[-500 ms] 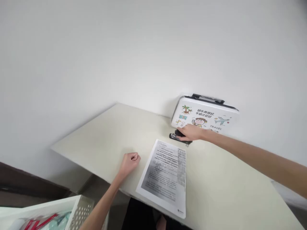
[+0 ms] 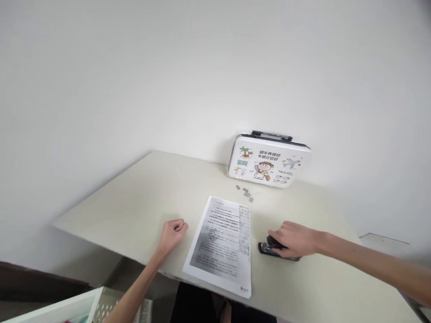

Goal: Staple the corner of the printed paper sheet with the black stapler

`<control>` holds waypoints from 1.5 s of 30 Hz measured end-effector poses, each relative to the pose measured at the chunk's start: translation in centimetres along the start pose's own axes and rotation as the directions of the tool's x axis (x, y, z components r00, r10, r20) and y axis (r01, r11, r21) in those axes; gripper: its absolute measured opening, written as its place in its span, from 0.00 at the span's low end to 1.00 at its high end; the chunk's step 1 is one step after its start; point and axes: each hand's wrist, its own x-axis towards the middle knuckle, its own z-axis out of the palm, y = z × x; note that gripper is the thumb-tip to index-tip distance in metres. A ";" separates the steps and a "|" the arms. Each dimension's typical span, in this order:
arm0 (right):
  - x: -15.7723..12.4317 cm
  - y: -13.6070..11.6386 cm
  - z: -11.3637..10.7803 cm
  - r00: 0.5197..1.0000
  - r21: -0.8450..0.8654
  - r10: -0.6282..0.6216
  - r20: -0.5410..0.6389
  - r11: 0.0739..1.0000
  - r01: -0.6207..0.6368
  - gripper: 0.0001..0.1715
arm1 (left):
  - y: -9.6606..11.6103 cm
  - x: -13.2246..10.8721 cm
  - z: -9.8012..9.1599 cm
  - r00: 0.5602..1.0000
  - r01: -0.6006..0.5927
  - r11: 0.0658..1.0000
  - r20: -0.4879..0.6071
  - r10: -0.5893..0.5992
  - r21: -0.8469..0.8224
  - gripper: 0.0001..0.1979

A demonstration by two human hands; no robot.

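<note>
My right hand (image 2: 294, 240) is wrapped over a black stapler (image 2: 266, 249) that sits low on the table, to the right of the printed sheets (image 2: 220, 246). The stapler's front end points left, toward the paper; its rear is mostly covered by my hand. Left of the sheets, my left hand (image 2: 173, 235) rests on the table in a loose fist, with nothing visible in it. Beyond the top edge of the paper lie several small grey staple strips (image 2: 247, 194).
A white case (image 2: 269, 161) with cartoon prints and a black handle leans against the wall at the back of the pale table (image 2: 134, 197). Below the table's left front edge stands a white perforated bin (image 2: 97, 305) with items inside.
My right hand has brought the stapler from in front of the case toward me, to the right of the sheets. Staple strips now show where it was. The view has shifted slightly.
</note>
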 end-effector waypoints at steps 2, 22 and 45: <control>-0.8 -0.3 0.9 0.999 0.011 0.029 -0.029 1.000 -0.028 0.16 | 0.2 0.1 -0.1 1.000 0.002 1.000 0.000 -0.002 0.013 0.19; -7.5 -5.7 13.6 0.593 0.715 0.698 -0.403 0.644 -0.272 0.29 | 2.3 -0.4 0.4 0.992 -0.127 0.916 0.071 0.108 0.381 0.18; -7.7 -4.7 12.1 0.476 0.854 0.826 -0.300 0.456 -0.252 0.29 | 2.8 -0.1 2.1 0.951 -0.308 0.716 0.223 0.214 0.627 0.23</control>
